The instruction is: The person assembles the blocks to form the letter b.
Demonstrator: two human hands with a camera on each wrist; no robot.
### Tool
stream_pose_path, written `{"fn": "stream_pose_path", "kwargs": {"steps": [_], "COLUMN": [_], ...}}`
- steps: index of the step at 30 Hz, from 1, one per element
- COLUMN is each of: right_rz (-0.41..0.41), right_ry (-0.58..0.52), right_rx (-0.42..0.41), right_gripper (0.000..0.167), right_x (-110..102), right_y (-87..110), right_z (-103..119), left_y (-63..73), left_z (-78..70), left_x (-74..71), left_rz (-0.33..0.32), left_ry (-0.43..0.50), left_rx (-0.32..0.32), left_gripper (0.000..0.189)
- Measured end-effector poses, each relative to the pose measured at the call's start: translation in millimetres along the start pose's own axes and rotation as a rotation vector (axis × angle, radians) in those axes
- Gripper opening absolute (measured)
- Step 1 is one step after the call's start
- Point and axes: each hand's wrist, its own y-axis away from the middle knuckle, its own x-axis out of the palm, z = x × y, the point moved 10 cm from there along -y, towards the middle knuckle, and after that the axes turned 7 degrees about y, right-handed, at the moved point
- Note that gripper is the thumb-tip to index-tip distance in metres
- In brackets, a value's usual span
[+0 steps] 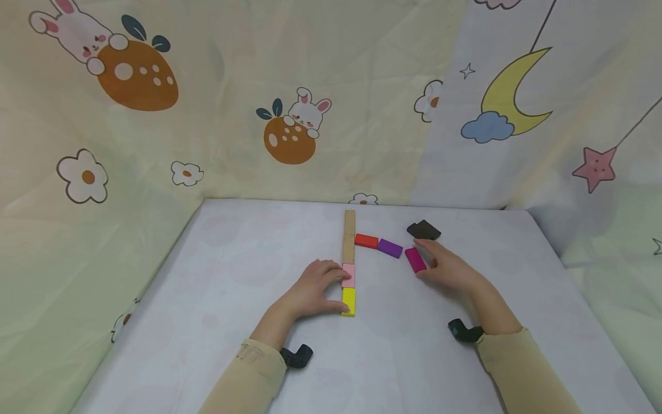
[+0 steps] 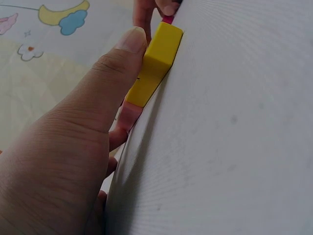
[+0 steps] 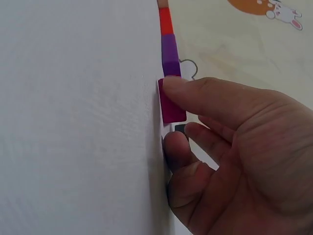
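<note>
Flat coloured blocks lie on the white table. My left hand (image 1: 316, 290) is at the near end of an upright row. Its thumb touches the yellow block (image 2: 164, 46), and a fingertip rests on the pink block (image 1: 349, 276) just beyond. My right hand (image 1: 454, 269) pinches a magenta block (image 1: 415, 260), tilted in the head view, with the thumb across it in the right wrist view. To its left, a red block (image 1: 366, 241) and a purple block (image 1: 390, 248) run end to end from the row.
Tan blocks (image 1: 349, 236) form the far part of the row. Dark blocks (image 1: 424, 230) lie bunched just beyond my right fingertips. A patterned cloth wall (image 1: 362, 115) rises behind the table. Each wrist carries a small black camera mount (image 1: 297, 356).
</note>
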Motion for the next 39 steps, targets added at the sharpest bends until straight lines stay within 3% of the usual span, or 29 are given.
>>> {"fn": "stream_pose_path", "kwargs": {"steps": [27, 39], "right_rz": [0.01, 0.01], "right_ry": [-0.021, -0.018], "right_rx": [0.031, -0.013], "right_gripper": [0.074, 0.069], "right_x": [1.7, 1.9], "right_y": [1.7, 2.6], "right_z": [-4.0, 7.1], "left_y": [-0.4, -0.1], "left_z": [0.5, 0.3], "left_x": [0.0, -0.3], "left_rz": [-0.008, -0.01], "left_ry": [0.0, 0.002], "left_rx": [0.017, 0.015], "left_gripper": [0.07, 0.069]}}
